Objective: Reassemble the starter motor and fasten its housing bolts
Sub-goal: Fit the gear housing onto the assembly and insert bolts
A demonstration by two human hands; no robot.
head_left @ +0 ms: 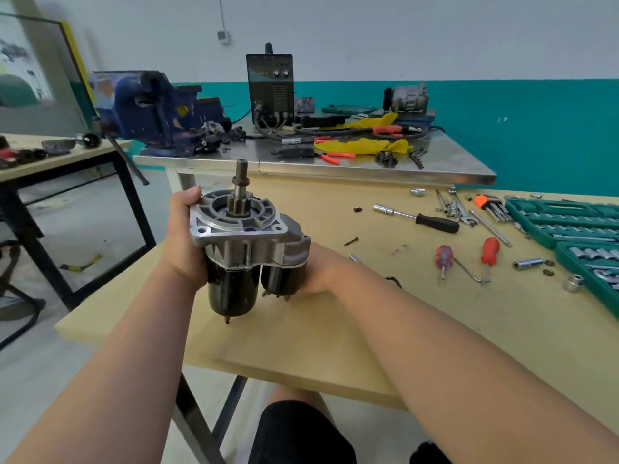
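Both hands are on it: the left grip [186,242] curls tight round the flange side of the starter motor [248,242], and the right grip [318,272] clasps the solenoid side, fingertips hidden behind. The motor is held upright, pinion shaft pointing up, just above the near corner of the tabletop [335,316]. Red-handled screwdrivers [489,251] lie well off right.

Bare wood of the bench [294,333] lies open below and nearer than the raised starter motor [248,242]; rightward, a loose black bolt [351,241], a socket driver [415,217], a striped screwdriver [443,257], a red screwdriver [489,251] and the green socket set case [569,226] crowd the surface; behind, a cluttered steel bench [315,172] closes the far side.
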